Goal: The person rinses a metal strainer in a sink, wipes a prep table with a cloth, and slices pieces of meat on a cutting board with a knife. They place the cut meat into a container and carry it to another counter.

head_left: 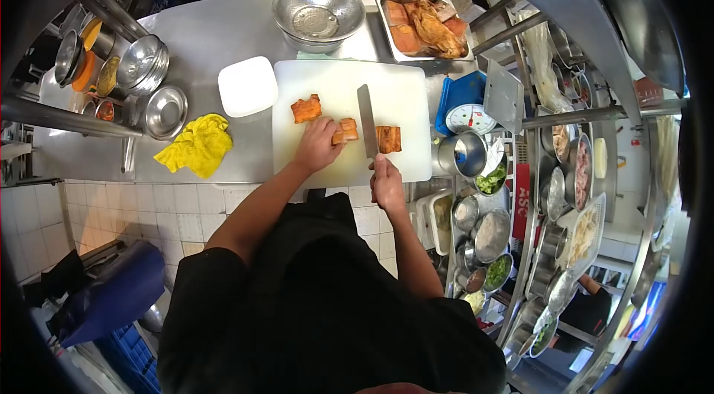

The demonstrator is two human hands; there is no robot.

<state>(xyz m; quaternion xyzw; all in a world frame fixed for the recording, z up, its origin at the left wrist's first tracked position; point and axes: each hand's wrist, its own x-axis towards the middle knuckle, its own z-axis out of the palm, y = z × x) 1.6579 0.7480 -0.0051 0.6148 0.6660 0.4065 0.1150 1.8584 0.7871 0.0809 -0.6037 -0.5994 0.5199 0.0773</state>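
On the white cutting board [297,163] lie chunks of browned roast meat. My left hand [317,145] has its fingers curled, gripping the left side of the middle meat chunk [346,131]. Just beyond those fingers sits another meat chunk [306,108], near the board's left side. My right hand [387,184] is closed around the handle of a long-bladed knife [368,119], its blade pointing away from me. Right beside the blade, on its right, is a third meat chunk [388,139]. The blade stands between this chunk and the middle one.
Left of the board are a white square container [248,87] and a yellow cloth [196,146]. Behind it stand a metal bowl [318,11] and a tray [424,58] of roast meat. A dial scale [468,117] and ingredient pans [491,234] are to the right.
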